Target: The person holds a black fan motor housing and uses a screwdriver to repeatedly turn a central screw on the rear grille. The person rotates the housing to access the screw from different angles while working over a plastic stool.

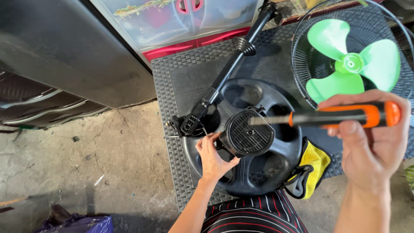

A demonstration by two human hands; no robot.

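Seen from the head camera, the right hand (364, 142) is raised close to the lens, fingers curled round the orange and black handle of a screwdriver (327, 116). The tool's long axis lies almost level across the picture — the handle's butt end points to the right, the grey metal shaft runs out to the left, and its tip sits over the black vented plastic motor housing (248, 137). Whether the tip touches the housing cannot be told, since the shaft is blurred.

The left hand (212, 159) reaches forward from below, fingers bent and pressed against the left side of the motor housing, steadying it. The housing rests on top of the round black plastic fan base (276, 170), which has spoke-like ribs and lies flat on a dark grey woven-pattern mat (172, 129).

A long black metal fan pole (235, 64) with a ribbed collar runs diagonally from a black bracket just left of the housing up to the upper right. To the right, near the screwdriver handle but behind it, a green three-blade plastic fan propeller (351, 64) lies inside a round black wire grille (302, 47). A yellow and grey cloth (308, 174) is tucked against the lower right edge of the base.

Beyond the mat are a clear plastic drawer box with a red frame (181, 21), a dark panel at the left and cracked concrete floor (108, 155) — a striped garment shows at the bottom edge
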